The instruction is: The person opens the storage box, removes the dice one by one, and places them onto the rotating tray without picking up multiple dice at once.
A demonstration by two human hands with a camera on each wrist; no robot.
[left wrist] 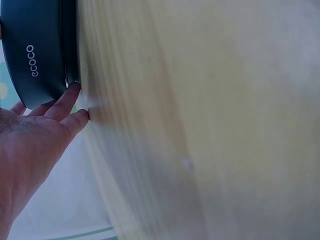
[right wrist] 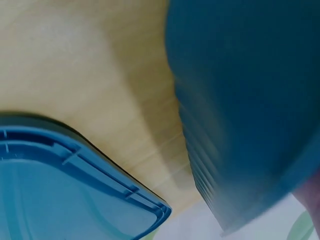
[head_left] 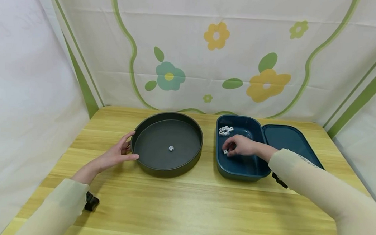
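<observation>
A round dark grey pan (head_left: 165, 172) stands on the table with one white die (head_left: 171, 149) on its floor. My left hand (head_left: 116, 154) touches the pan's left side, fingers and thumb spread along its rim and outer wall. In the left wrist view, that hand's fingertips meet the wall, which bears the letters "ecoco". To the right is a deep blue plastic box (head_left: 240, 177). Inside it, my right hand (head_left: 242, 146) pinches a white die (head_left: 225, 151) between thumb and fingers. Several more white dice (head_left: 225, 130) lie heaped in the box's far left corner.
A blue lid (head_left: 290, 141) lies on the table at the box's right, also seen in the right wrist view. The wooden table (head_left: 169, 210) ends at a white cloth backdrop (head_left: 191, 60) printed with flowers. Cloth walls flank both sides.
</observation>
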